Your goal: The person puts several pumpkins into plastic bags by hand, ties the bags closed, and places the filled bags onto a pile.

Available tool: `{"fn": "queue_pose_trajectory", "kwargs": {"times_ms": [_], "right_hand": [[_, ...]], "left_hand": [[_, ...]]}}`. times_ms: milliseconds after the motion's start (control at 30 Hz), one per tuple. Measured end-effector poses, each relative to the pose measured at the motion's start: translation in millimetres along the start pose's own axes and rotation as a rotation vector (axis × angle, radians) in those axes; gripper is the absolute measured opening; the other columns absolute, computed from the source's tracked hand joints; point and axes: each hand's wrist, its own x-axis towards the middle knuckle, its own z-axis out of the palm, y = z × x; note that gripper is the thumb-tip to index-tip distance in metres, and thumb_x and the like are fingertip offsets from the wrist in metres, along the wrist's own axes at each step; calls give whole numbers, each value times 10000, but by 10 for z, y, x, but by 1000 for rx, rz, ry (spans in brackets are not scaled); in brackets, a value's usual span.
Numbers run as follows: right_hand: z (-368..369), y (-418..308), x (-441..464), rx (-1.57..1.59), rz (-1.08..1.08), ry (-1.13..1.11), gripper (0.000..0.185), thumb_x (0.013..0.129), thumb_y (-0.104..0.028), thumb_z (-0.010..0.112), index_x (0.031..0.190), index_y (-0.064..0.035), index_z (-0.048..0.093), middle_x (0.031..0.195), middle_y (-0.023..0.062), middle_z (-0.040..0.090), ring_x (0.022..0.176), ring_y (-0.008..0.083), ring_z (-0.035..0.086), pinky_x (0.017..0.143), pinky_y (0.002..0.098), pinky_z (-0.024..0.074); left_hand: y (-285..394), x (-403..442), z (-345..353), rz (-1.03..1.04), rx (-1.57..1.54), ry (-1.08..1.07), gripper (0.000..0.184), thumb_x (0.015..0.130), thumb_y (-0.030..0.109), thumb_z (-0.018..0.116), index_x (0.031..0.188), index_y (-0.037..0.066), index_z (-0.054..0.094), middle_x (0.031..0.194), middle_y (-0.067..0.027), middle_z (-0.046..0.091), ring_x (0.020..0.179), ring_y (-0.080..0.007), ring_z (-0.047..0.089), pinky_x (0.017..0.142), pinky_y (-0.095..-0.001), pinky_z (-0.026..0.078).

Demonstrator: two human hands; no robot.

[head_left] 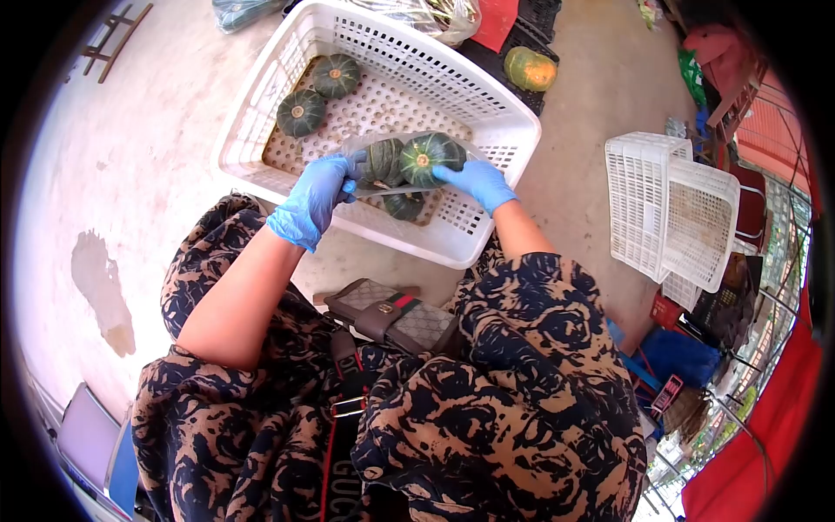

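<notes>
Blue gloves cover both of my hands. My left hand (317, 196) is closed round the gathered end of a clear plastic bag (358, 143). Inside the bag, a dark green pumpkin (383, 163) lies beside a second green pumpkin (424, 157). The fingers of my right hand (483, 183) are on that second pumpkin, at the bag's right end. Under the bag stands a white perforated crate (246, 104). Two loose pumpkins, one upper (336, 76) and one lower (301, 112), sit at its left, and another pumpkin (403, 206) is partly hidden below the bag.
A yellow-green pumpkin (531, 70) rests on a black crate (546, 22) behind. White crates (644, 209) stand to the right. A patterned bag (391, 313) lies at my lap. A small wooden stool (116, 41) is at far left.
</notes>
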Motion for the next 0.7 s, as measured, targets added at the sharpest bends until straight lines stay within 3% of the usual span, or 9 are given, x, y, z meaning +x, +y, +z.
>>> {"fn": "queue_pose_trajectory", "kwargs": {"times_ms": [67,133,300,367,400,467,533,633,700], "right_hand": [[-35,141,-102,-330,-117,-88,456,725,-457,583,847,-25,665,836,161,637,791,298,616,711,365,479],[-89,261,-186,-455,-235,10,383,721,-394,580,784,-25,661,770,158,627,734,306,609,701,378,474],[-369,-38,-521,-713,-476,175,304,710,-310,571,746,-19,655,722,178,612,701,319,600,691,399,469],[-256,-252,-613,-478,-702,257,291,728,-289,559,756,-14,652,724,183,610,705,331,596,697,411,466],[-174,-379,-686,-355,-810,296,285,737,-278,553,760,-12,650,726,185,610,706,336,595,700,417,464],[177,-508,-717,51,-523,-6,349,774,-291,506,728,31,632,790,184,623,788,320,602,717,409,472],[521,-526,-428,-30,-212,-338,468,796,-395,491,889,45,621,975,186,609,922,316,570,780,402,450],[1742,-79,485,432,-194,-155,480,790,-382,578,1095,-12,565,1059,123,594,904,196,571,810,310,437],[2033,-178,819,582,-109,-36,498,778,-392,590,1099,-12,563,1066,118,591,916,191,567,820,306,432]], "left_hand": [[-12,10,-3,18,-30,-3,340,724,53,481,1043,-42,551,679,24,460,512,-65,355,541,-218,362],[23,-1,-15,47,-110,-7,242,729,46,482,933,-41,578,686,-5,524,517,-78,389,525,-230,369],[72,49,-147,56,-180,-30,346,764,49,478,1086,-62,542,719,7,521,548,-69,427,574,-191,397],[140,-25,-60,38,-152,40,332,779,73,486,1089,-29,544,583,61,380,513,-48,352,625,-217,382],[143,-39,-46,31,-150,46,325,778,76,490,1079,-31,548,584,58,384,511,-49,351,621,-220,384],[155,-39,-34,19,-143,61,313,776,83,497,1060,-34,557,587,51,391,509,-51,350,613,-227,389],[146,-35,-35,20,-105,66,304,773,87,503,1045,-36,564,605,40,418,508,-52,356,601,-226,397],[118,-19,-61,30,-73,73,303,773,96,505,1035,-37,575,654,25,472,506,-55,361,587,-211,409],[139,-8,-89,13,-29,77,306,776,101,501,1038,-36,579,647,24,466,506,-55,358,589,-206,412]]}}
